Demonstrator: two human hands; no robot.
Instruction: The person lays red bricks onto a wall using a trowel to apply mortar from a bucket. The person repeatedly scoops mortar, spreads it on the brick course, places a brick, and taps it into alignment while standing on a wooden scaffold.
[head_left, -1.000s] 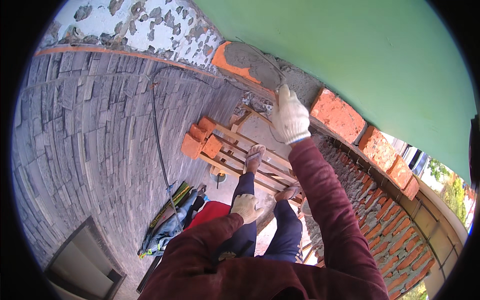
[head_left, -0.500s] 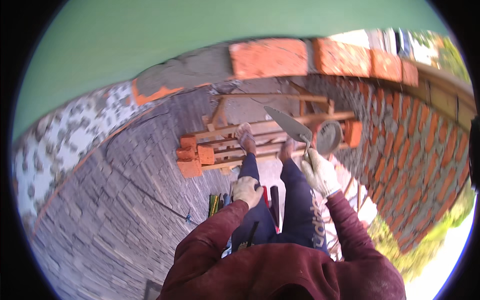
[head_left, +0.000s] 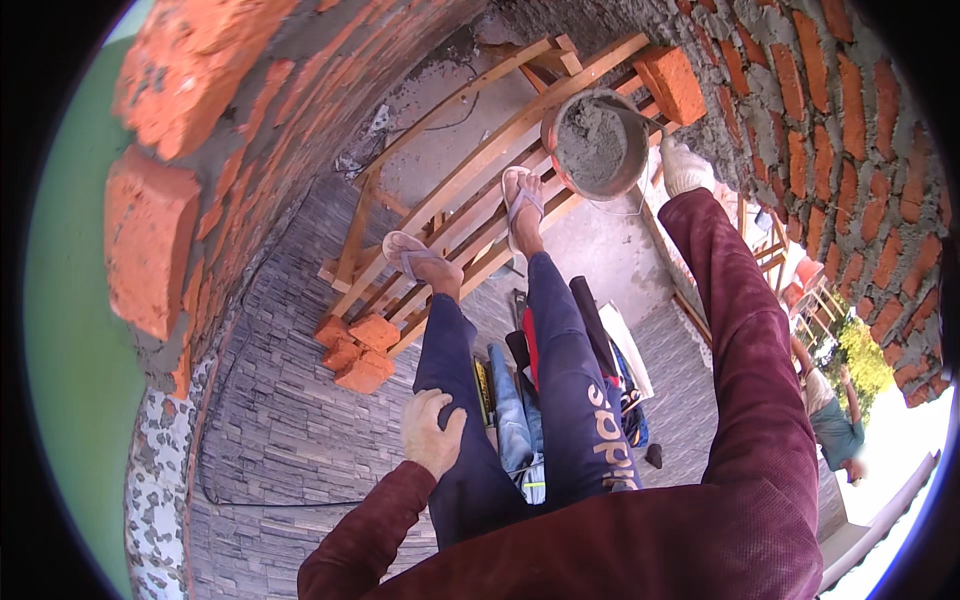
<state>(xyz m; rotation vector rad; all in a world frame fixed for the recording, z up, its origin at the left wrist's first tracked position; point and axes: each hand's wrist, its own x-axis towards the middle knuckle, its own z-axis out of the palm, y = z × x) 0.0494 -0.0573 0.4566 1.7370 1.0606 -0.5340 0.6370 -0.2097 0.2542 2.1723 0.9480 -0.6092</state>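
My right hand [head_left: 686, 166], in a pale glove, is closed at the right side of a round bucket [head_left: 592, 140] of grey mortar, apparently on the trowel's handle; the blade is hard to make out. The bucket sits on wooden slats [head_left: 455, 230], beside a single orange brick [head_left: 670, 85]. My left hand [head_left: 432, 428], in a pale glove, rests with fingers apart on my left thigh. My sandalled feet stand on the slats, near several stacked bricks [head_left: 362, 368] at their left end.
A brick ledge [head_left: 150, 240] runs along the green wall [head_left: 75, 330] at left. A mortared brick wall [head_left: 850, 120] curves at right. Bags and clothing [head_left: 510, 430] lie below. A person [head_left: 838, 425] in a teal top is at right. A cable crosses the grey stone surface.
The view has swung away from the ledge toward the bucket. My right hand moved from the mortared ledge, lifting the trowel, to the bucket's side. My left hand stayed on my thigh.
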